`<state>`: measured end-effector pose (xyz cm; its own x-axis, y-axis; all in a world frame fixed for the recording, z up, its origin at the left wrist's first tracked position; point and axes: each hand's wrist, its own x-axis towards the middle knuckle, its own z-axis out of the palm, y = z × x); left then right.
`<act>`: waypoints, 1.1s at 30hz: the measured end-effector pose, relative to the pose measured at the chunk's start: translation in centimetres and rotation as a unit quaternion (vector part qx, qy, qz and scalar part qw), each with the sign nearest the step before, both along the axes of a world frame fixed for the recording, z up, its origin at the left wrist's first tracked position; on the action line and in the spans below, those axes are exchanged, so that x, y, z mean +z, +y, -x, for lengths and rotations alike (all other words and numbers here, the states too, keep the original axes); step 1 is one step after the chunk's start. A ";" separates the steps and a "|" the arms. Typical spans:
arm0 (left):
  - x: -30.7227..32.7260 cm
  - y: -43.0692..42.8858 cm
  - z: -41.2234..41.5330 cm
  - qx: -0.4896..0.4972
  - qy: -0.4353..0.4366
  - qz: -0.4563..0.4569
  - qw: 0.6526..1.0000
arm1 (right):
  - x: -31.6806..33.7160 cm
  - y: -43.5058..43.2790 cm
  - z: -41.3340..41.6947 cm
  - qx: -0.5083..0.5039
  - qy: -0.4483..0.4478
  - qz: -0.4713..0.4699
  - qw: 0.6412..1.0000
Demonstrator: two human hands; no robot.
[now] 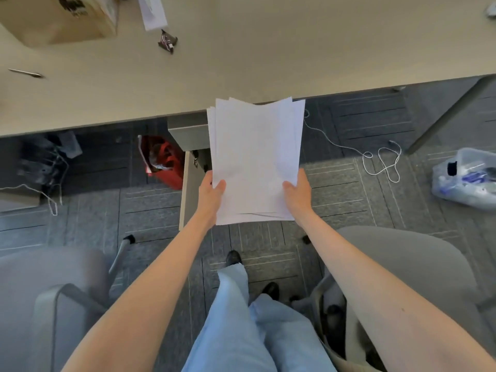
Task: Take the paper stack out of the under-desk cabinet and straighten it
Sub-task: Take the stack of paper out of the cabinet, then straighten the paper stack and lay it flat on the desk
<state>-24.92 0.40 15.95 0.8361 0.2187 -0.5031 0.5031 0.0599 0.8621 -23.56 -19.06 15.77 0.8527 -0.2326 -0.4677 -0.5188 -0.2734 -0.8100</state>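
I pinch the uneven paper stack [256,159] in left grip [212,190] and right grip [298,191], above the open cabinet door [190,189], beside the table [241,49].

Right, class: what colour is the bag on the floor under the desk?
Red. The bag shows best in the head view, left of the paper stack.

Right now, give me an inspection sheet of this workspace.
Surface: beige desk, mostly bare.
Job's things: paper stack out of the under-desk cabinet, sheets fanned unevenly; cabinet door open.
Clutter: cardboard box, pen, binder clip on desk.
Grippers: left hand and right hand grip the stack's lower corners.
Cables: white cord loose on floor.
Surroundings: red bag, plastic bin, grey chairs.
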 end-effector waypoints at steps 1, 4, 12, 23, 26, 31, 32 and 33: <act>0.6 -0.4 -0.2 -0.006 -0.011 -0.001 1.000 | 0.5 -0.4 -0.1 -0.001 -0.003 0.003 1.000; 2.1 -1.5 -2.3 -0.017 -0.034 -0.006 0.999 | 1.8 -1.7 -1.7 -0.009 -0.019 0.001 1.000; 4.1 -3.0 -11.2 -0.037 -0.066 0.004 0.997 | 4.6 -3.9 -9.8 -0.018 -0.052 -0.002 0.998; 3.7 -2.8 -32.3 -0.078 -0.029 0.046 0.995 | 4.9 -4.7 -29.4 -0.038 -0.077 -0.051 0.995; 4.0 -2.7 -37.3 -0.108 0.011 0.058 0.992 | 4.2 -5.8 -34.1 -0.040 -0.055 -0.064 0.996; 4.1 -3.0 -42.8 -0.101 0.053 0.120 0.986 | 3.9 -7.0 -39.6 -0.038 -0.034 -0.097 0.994; 4.3 -3.2 -43.7 -0.100 0.052 0.132 0.985 | 3.8 -7.3 -40.7 -0.039 -0.032 -0.109 0.993; 4.5 -3.5 -44.9 -0.102 0.048 0.141 0.984 | 3.9 -7.7 -42.0 -0.038 -0.022 -0.120 0.992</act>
<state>19.94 -3.07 20.49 0.7932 -0.1075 -0.5994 0.6085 0.1792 0.7731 18.41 -26.76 19.69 0.8582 -0.1831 -0.4796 -0.4925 -0.0306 -0.8698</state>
